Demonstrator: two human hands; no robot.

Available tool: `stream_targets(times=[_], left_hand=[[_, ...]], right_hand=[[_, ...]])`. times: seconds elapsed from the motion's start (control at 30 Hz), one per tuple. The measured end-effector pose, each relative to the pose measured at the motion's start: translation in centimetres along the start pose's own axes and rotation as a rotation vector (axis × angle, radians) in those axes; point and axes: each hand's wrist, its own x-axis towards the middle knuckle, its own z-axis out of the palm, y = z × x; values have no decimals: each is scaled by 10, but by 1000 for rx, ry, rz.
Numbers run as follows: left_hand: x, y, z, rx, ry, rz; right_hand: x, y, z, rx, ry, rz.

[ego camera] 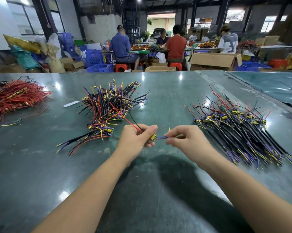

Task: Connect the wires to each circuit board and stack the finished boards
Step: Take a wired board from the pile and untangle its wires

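Note:
My left hand point(137, 137) grips a small circuit board point(153, 137) with a yellow part showing between the fingers. A red wire point(123, 116) and a black wire rise from that hand toward the back. My right hand point(184, 138) pinches the blue and yellow wires point(161, 137) that run out of the board's right end. Both hands hover just above the green table point(141, 190). A tangled heap of wired boards point(108, 106) lies behind my left hand. A flatter row of wired boards point(239, 128) lies to the right.
A pile of red wires point(14, 96) lies at the far left, with a loose yellow wire point(9, 124) and a white strip point(71, 103) near it. Beyond the table's far edge, several people sit at benches among cardboard boxes point(214, 60) and blue crates point(94, 58).

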Motion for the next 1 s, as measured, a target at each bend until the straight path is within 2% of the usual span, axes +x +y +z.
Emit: stream_targets(times=[0.1, 0.17, 0.37, 0.47, 0.67, 1.0], left_hand=[[2, -2, -1, -38, 3, -89], [2, -3, -1, -73, 5, -104], [3, -2, -2, -83, 30, -90], [3, -3, -2, -79, 28, -88], [3, -3, -2, -85, 31, -65], [2, 0, -2, -94, -6, -18]], right_hand=[[-1, 0, 4, -139, 64, -215], [-2, 1, 6, -151, 95, -274], [0, 1, 5, -14, 93, -182], [1, 2, 4, 80, 30, -119], [0, 0, 6, 109, -12, -161], [-2, -2, 6, 192, 2, -97]])
